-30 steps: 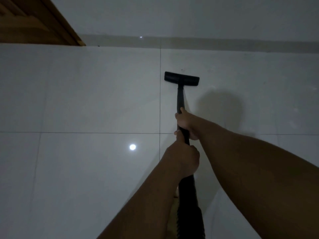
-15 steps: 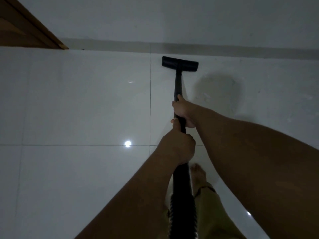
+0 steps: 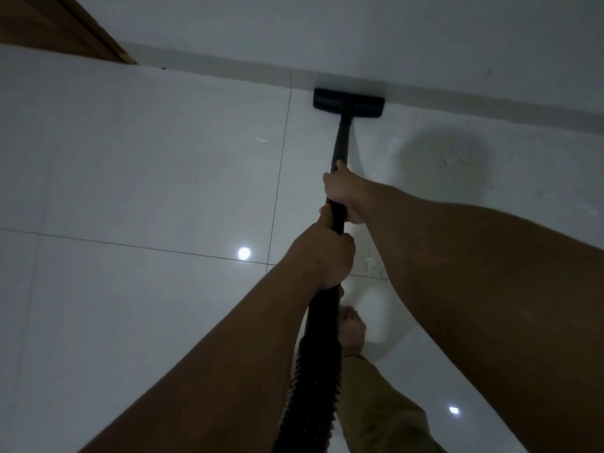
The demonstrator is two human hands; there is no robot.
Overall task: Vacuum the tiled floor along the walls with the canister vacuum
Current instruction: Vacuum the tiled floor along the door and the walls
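Since a second ago the floor head (image 3: 348, 103) has slid across the tiled floor (image 3: 147, 165) to meet the skirting (image 3: 490, 107), likely to sweep the edge; below it, right hand (image 3: 343, 196) then left hand (image 3: 322, 256) grip the wand (image 3: 340, 142), steering; hose (image 3: 313, 387) trails nearest.

I count two hands: a left hand (image 3: 322, 256) and a right hand (image 3: 344, 194). There is one black vacuum pole (image 3: 340, 142), one flat vacuum head (image 3: 348, 103) and one bumpy hose (image 3: 310, 387). I see one bare foot (image 3: 353, 328), two bright light spots (image 3: 244, 253) on the floor and one wooden door (image 3: 49, 24).
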